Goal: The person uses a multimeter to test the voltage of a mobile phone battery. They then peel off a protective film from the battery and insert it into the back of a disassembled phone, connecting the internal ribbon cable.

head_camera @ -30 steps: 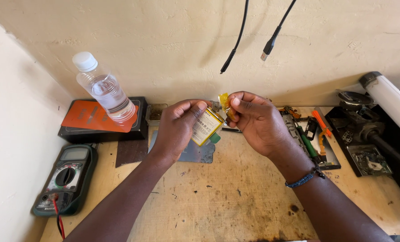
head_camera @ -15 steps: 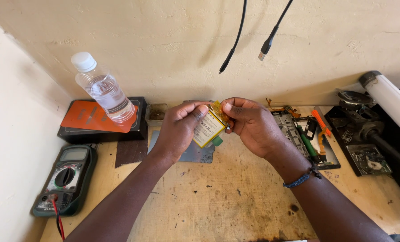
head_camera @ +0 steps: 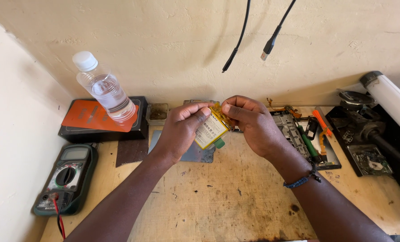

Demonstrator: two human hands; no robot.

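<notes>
Battery (head_camera: 210,130), flat and yellow-edged, lifted clear of the tabletop (head_camera: 236,201) for close work, right of the multimeter (head_camera: 65,179). Pinched along its side by left hand (head_camera: 180,132); top corner nipped tight between right hand (head_camera: 251,121) fingertips.

This is a small electronics repair workshop. A scuffed wooden bench (head_camera: 236,197) stands against a bare plaster wall. On it lie a multimeter (head_camera: 65,178) with red and black leads, an opened phone (head_camera: 298,134) with its parts exposed, and a loose circuit board (head_camera: 369,159). 2 charging cables (head_camera: 271,42) hang above.
</notes>
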